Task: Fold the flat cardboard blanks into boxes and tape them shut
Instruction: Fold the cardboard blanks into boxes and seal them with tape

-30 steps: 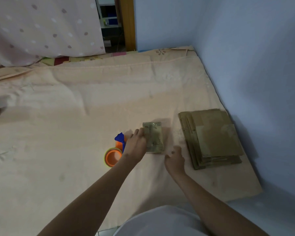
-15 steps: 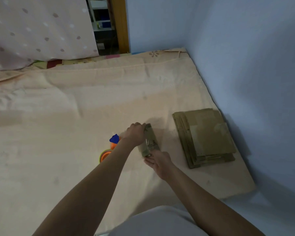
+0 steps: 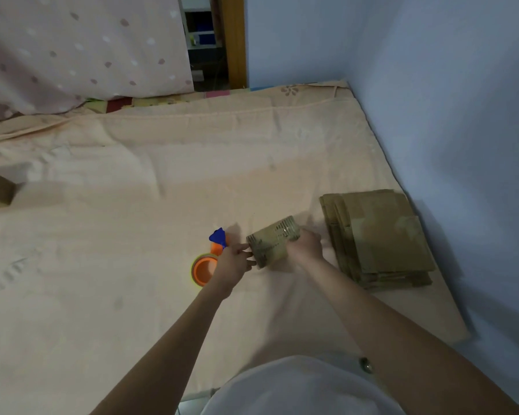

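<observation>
cardboard blank [image 3: 271,241] sits between my hands, lifted just over the peach sheet [image 3: 132,205]. my left hand [image 3: 232,263] touches its near end with straightish fingers; my right hand [image 3: 304,245] curls round its far end. stack [image 3: 378,238] lies just right, tape dispenser [image 3: 207,262] just left.

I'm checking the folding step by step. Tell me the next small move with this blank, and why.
Probably squeeze the cardboard blank open into a square tube. Both hands hold it above the bed sheet: the right hand grips its far end, the left hand's fingers touch the near end. It looks only partly opened, and the tape dispenser lies untouched beside it.
</observation>
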The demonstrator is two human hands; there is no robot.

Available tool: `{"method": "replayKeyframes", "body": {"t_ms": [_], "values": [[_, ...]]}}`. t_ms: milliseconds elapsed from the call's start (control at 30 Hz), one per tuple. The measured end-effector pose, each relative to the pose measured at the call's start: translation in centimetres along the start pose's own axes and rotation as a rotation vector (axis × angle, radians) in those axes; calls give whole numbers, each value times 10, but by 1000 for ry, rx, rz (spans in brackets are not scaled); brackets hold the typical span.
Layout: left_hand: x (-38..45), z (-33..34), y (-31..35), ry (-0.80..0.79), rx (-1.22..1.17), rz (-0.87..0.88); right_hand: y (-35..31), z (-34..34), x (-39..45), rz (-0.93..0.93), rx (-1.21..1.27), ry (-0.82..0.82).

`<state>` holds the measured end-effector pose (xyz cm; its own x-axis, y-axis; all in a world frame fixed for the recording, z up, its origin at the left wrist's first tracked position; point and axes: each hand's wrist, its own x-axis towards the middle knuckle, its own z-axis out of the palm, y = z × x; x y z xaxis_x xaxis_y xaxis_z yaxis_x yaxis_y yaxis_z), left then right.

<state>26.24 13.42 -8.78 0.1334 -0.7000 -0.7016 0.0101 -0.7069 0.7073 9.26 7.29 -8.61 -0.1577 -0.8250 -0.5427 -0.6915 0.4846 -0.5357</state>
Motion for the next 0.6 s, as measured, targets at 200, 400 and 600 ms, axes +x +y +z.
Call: {"method": "replayKeyframes", "body": {"t_ms": [200,400,600], "values": [[5,6,38,228,561,298,-1,-5,-4,51,138,38],[28,28,71,-103,788,282,26,13,-42,495,810,-247],[30,30,62,-140,750,178,16,16,-29,329,784,-206]]}}
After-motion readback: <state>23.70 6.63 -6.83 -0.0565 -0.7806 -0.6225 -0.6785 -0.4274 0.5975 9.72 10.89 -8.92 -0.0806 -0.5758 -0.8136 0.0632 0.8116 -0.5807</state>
